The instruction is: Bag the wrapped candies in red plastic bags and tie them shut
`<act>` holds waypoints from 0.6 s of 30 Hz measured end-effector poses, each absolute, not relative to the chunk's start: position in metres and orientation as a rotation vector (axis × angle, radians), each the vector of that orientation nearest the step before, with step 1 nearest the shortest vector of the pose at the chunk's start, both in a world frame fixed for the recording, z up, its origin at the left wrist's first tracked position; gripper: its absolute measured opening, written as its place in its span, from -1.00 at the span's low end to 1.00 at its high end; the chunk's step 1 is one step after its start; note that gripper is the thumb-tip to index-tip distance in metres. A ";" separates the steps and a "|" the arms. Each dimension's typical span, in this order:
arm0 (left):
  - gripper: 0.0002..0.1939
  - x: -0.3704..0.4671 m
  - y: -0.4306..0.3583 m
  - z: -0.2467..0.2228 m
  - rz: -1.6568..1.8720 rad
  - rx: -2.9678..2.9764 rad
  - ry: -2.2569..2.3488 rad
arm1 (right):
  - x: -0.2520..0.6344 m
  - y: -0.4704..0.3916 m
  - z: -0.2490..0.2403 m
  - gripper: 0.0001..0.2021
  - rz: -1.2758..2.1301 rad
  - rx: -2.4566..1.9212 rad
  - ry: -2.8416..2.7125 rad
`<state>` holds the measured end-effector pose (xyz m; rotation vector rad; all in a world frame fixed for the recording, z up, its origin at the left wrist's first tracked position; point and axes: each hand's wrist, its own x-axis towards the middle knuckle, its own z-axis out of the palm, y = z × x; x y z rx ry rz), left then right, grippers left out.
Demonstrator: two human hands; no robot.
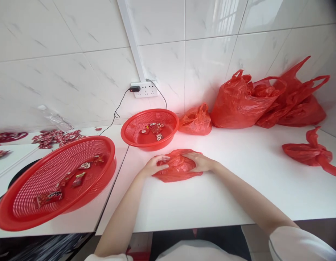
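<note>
A crumpled red plastic bag (179,167) lies on the white table (200,206) in front of me. At its left side rests my left hand (156,165), fingers apart and touching the bag. My right hand (198,161) lies over the bag's right edge with its fingers spread. Just behind the bag stands a small red basket (150,146) with a few small red packets (155,128) in it. Beside that basket, a small tied red bag (196,120) sits against the wall.
At the left is a large red basket (113,170) with several packets; behind it lie loose packets (49,138) and a plastic bottle (55,117). Full red bags (238,105) stand at the back right, a knotted bag (306,154) at the far right. A cable (120,105) hangs from the wall socket.
</note>
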<state>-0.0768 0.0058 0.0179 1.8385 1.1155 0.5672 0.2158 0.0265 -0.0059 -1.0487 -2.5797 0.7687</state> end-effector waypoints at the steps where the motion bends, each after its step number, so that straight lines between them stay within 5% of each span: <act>1: -0.51 -0.080 0.009 0.016 0.624 1.756 1.098 | 0.215 0.027 -0.008 -0.14 0.744 -1.007 -2.575; 11: -0.06 -0.060 0.020 0.034 0.881 0.829 1.411 | 0.207 0.017 -0.021 -0.61 -0.021 -0.793 -2.562; 18: -0.65 -0.073 0.029 0.054 1.073 0.421 1.093 | 0.209 0.017 -0.024 -0.74 -0.271 -0.617 -2.349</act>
